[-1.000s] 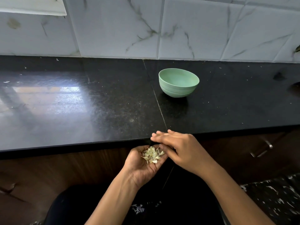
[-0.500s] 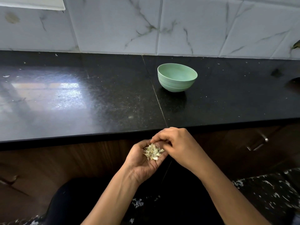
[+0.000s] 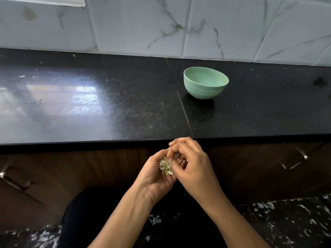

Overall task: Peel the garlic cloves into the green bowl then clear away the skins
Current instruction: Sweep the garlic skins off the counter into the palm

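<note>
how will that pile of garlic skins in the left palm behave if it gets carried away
Probably very light and floppy: the garlic skins are thin, curled flakes heaped loosely in the cupped left hand. They would likely scatter or drift if that palm tilts or opens. The right hand beside them could cover the pile.

Pale garlic skins (image 3: 165, 168) in cupped left hand (image 3: 154, 178); green bowl (image 3: 202, 92) upright, contents unclear

A home kitchen: black granite counter (image 3: 107, 104), marble-veined wall tiles (image 3: 143, 27), wooden drawers (image 3: 268, 169).
</note>
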The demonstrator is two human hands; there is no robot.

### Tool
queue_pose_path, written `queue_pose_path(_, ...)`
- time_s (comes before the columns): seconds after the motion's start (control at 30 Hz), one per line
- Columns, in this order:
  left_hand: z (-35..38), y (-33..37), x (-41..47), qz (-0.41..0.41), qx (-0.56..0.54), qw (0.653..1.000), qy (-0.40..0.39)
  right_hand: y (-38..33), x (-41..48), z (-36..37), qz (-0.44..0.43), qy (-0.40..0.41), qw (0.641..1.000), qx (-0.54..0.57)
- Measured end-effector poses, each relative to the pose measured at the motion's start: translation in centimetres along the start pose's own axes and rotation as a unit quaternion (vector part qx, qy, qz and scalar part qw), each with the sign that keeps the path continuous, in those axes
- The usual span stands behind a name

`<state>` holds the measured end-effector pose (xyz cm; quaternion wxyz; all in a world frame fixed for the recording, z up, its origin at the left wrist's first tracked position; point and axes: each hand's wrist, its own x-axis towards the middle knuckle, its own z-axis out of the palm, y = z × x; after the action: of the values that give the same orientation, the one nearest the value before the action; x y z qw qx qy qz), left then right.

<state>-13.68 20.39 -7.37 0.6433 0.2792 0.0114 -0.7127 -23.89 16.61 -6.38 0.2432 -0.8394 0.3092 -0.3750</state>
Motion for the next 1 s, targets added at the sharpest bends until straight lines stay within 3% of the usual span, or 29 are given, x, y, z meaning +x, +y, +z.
queue_pose_path(0.17, -3.0, -0.2, -1.1, 0.064, -0.081, 0.995, 0.008, -2.4, -2.4, 3.7, 0.078, 0.024, 0.975, 0.206)
queue_pose_path(0.33, -6.7, -1.1, -4.1, 0.176, -0.141, 0.972, 0.060, -5.5, -5.9, 7.7, 0.183, 0.082, 0.871, 0.447)
queue_pose_path(0.5, -10.6, -1.9, -8.2, 0.283, -0.192, 0.928, 0.147, -8.3, -8.5, 12.4, 0.278, 0.032, 0.810, 0.516)
queue_pose_path(0.6, -13.8, -1.8, -10.7, 0.333, -0.235, 0.892, 0.195, -10.9, -9.7, 15.1, 0.343, -0.047, 0.752, 0.561)
queue_pose_path(0.73, -19.5, -1.9, -14.5, 0.395, -0.276, 0.835, 0.266, -14.3, -12.2, 19.4, 0.473, -0.112, 0.590, 0.644)
queue_pose_path(0.8, -22.6, -2.2, -16.6, 0.423, -0.306, 0.799, 0.298, -15.0, -14.3, 22.4, 0.511, -0.157, 0.593, 0.602)
queue_pose_path(0.87, -25.8, -2.6, -18.4, 0.447, -0.341, 0.757, 0.332, -15.5, -16.4, 25.6, 0.531, -0.207, 0.622, 0.537)
queue_pose_path(1.0, -32.7, -2.9, -21.1, 0.493, -0.443, 0.650, 0.373, -17.2, -19.5, 31.7, 0.595, -0.330, 0.583, 0.444)
